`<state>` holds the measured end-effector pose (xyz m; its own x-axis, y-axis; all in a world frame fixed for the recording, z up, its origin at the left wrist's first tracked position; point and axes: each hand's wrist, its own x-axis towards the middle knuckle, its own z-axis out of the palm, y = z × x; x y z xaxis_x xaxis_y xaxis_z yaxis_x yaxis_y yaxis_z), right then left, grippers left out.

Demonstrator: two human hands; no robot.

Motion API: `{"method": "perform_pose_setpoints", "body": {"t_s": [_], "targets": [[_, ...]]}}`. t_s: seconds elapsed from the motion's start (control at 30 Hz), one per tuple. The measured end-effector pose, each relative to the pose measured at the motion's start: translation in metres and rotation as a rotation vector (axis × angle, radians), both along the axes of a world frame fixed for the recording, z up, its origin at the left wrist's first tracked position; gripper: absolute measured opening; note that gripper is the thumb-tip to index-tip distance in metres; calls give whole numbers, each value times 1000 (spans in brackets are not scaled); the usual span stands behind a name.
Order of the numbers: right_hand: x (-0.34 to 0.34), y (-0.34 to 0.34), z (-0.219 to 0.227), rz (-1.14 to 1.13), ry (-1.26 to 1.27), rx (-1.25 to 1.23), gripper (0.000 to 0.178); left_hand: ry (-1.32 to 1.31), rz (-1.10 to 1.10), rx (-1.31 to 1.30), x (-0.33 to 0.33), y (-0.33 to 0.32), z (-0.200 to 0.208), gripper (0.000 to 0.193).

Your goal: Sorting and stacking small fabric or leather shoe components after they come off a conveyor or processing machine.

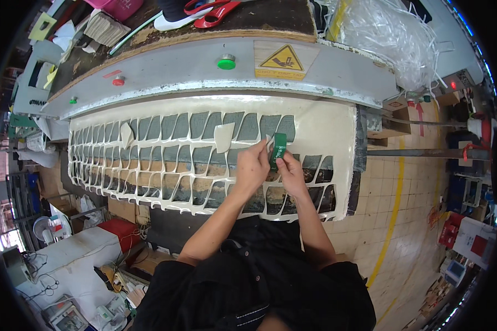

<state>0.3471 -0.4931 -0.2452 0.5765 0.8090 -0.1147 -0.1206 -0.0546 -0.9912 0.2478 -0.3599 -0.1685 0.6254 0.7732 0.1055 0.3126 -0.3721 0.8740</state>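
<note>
A cream sheet with rows of cut-out openings lies across the machine bed, its thin webs left between the holes. Above its right part, my right hand grips a green curved strip with white print between thumb and fingers. Close beside it, my left hand has its fingers pinched together at the strip's left side. A small pale edge shows at those fingertips; what they pinch is too small to make out. A loose cream cut piece rests on the webs left of my hands, and another cut piece lies farther left.
Behind the sheet runs a grey machine beam with a green button, a red button and a yellow warning sign. Red-handled scissors lie on top. A clear plastic bag of strips hangs at the back right.
</note>
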Motion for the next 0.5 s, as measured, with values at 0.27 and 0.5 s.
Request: {"method": "perform_pose_setpoints", "body": {"t_s": [0.27,0.5], "targets": [[-12,-4,24,25,51,-71,27,124,-279,-338,-24,21,27,30],[48,-11,50,-5,-307,-117,20,170,304,-70,-46,96,-56,27]]}}
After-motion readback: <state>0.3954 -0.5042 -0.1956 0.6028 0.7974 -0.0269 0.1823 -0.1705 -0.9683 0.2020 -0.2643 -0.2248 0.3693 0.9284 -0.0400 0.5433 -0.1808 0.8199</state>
